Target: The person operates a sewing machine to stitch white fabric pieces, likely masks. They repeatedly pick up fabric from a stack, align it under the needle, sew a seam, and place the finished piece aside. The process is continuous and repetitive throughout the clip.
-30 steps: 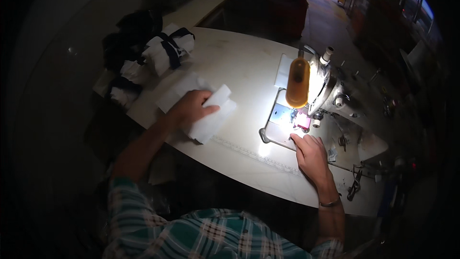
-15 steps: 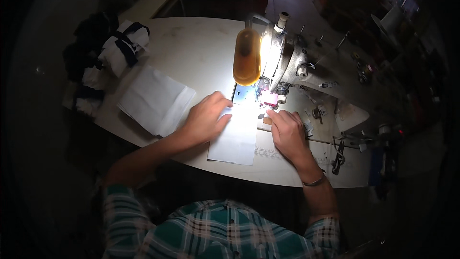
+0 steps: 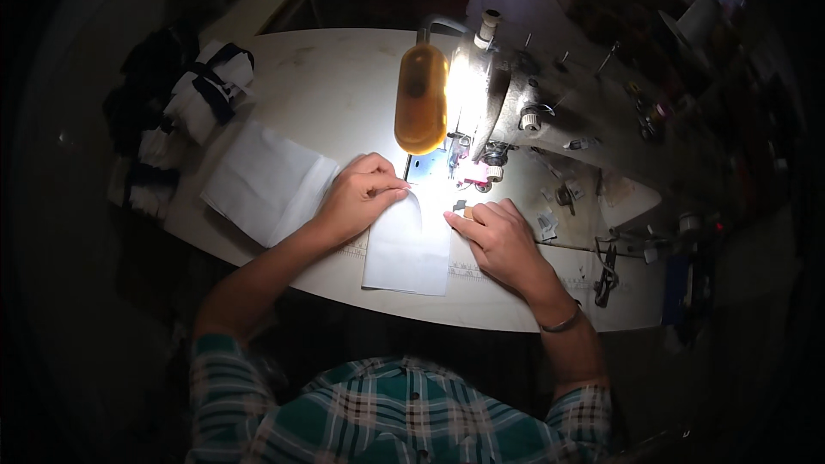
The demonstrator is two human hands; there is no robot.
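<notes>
A white cloth piece (image 3: pixel 406 258) lies on the table in front of the sewing machine (image 3: pixel 481 112), its upper end under bright light near the needle area. My left hand (image 3: pixel 361 193) pinches the cloth's upper left edge between thumb and fingers, and the cloth curves up slightly there. At the right edge of the cloth, my right hand (image 3: pixel 498 236) has its fingers bent and closed, with a fingertip and thumb at that edge. The presser foot and needle are lost in glare beside a pink part (image 3: pixel 473 172).
A stack of white cloth (image 3: pixel 266 180) lies left of my left hand. Beyond it are bundles of white and dark cloth (image 3: pixel 210 90). An amber lamp cover (image 3: pixel 421 99) hangs over the table. Thread snips (image 3: pixel 607 275) lie at the right, and a printed ruler strip (image 3: pixel 468 271) runs along the front.
My left hand has closed into a pinch on the cloth's upper left edge, which now lifts into a curve. My right hand has moved left onto the right edge. The view has shifted slightly.
</notes>
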